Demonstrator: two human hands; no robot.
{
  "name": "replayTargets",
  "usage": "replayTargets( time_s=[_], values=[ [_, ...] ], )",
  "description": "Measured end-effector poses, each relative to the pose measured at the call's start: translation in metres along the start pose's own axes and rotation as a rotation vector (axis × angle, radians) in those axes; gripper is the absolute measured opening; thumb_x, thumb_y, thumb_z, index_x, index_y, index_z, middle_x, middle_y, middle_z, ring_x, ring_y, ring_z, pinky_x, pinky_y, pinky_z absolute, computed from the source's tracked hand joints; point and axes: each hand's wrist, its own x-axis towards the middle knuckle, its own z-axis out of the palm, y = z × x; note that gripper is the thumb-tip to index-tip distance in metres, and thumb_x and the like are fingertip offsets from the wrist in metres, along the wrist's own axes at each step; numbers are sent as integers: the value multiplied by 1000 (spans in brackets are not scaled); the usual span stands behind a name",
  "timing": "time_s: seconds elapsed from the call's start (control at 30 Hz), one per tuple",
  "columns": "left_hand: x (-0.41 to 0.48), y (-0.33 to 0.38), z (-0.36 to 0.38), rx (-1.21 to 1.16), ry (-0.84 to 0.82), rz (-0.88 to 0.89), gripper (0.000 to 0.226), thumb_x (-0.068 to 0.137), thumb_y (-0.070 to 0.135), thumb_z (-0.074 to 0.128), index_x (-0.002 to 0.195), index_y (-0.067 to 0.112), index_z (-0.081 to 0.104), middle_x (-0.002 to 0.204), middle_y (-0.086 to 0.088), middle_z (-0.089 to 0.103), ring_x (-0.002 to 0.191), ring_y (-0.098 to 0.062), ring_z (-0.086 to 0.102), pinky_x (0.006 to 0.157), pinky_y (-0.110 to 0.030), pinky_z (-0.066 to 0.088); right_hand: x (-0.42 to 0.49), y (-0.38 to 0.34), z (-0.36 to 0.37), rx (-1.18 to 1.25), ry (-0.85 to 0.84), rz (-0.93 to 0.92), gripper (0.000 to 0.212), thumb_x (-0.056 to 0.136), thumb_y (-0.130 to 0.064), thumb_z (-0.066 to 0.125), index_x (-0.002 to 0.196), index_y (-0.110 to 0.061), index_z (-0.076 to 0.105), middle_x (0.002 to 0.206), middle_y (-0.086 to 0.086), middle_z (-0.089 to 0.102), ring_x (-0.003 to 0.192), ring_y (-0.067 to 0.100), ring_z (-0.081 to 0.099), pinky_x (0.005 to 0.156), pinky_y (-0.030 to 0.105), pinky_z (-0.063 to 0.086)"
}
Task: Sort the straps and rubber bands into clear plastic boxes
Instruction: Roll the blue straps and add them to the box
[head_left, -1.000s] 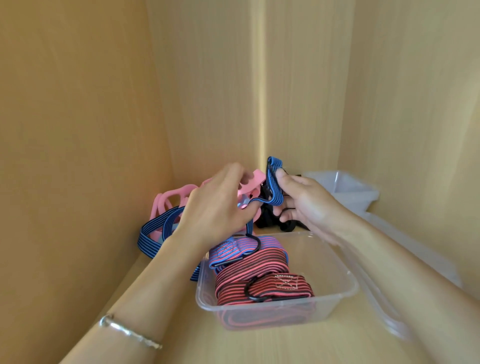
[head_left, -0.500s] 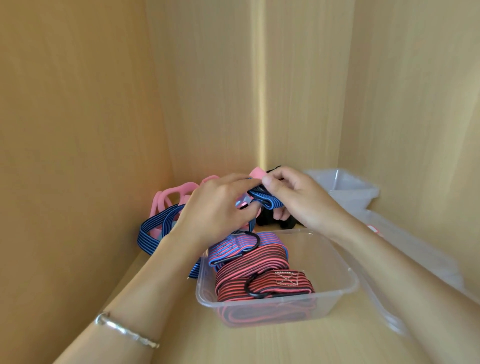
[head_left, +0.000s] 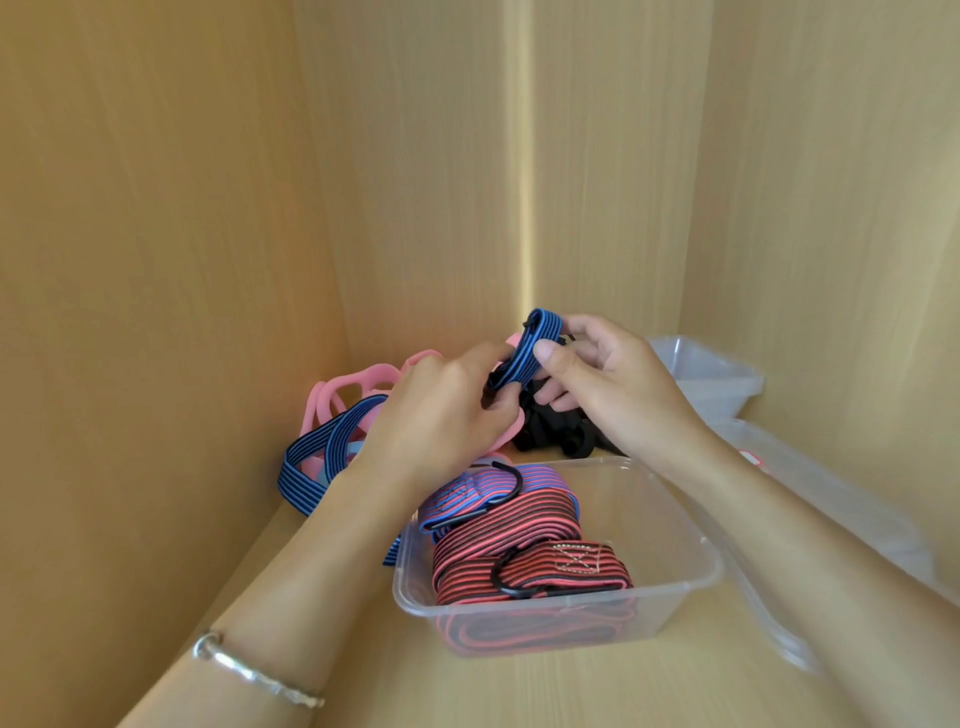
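A blue-and-black striped strap (head_left: 524, 353) is folded between both hands above the back of the shelf. My right hand (head_left: 608, 384) pinches its upper fold with thumb and fingers. My left hand (head_left: 441, 410) grips its lower part, and the rest of the strap trails down to the left (head_left: 311, 457). In front stands a clear plastic box (head_left: 675, 566) holding a red-and-black striped strap (head_left: 519, 545) with a black hook and a purple-blue strap (head_left: 467, 493). Pink rubber bands (head_left: 353, 389) and black straps (head_left: 556, 436) lie behind the hands.
A second clear box (head_left: 711, 374) sits at the back right, and a clear lid or box (head_left: 831, 514) lies along the right wall. Wooden walls close in on the left, back and right. A silver bracelet (head_left: 254, 675) is on my left wrist.
The fold of blue strap has risen again above my right thumb after being pressed down low half a second ago. Both hands stay at the same spot.
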Motion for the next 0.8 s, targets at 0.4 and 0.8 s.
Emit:
replayTargets(
  time_s=[0.4, 0.8],
  values=[
    [-2, 6, -1, -74, -107, 120, 23, 93, 4, 50, 113, 3, 61, 60, 10, 44, 58, -4, 52, 51, -17, 33, -3, 2, 4, -131, -51, -23, 36, 90, -24, 66, 80, -58, 68, 85, -8, 76, 94, 21, 71, 94, 52, 50],
    [1, -5, -5, -425, 55, -120, 29, 89, 16, 64, 110, 34, 56, 98, 15, 67, 88, 2, 64, 82, -24, 52, -3, -2, -1, -230, -182, -34, 30, 97, -18, 55, 116, -40, 63, 110, -11, 71, 106, -1, 60, 103, 29, 42]
  ],
)
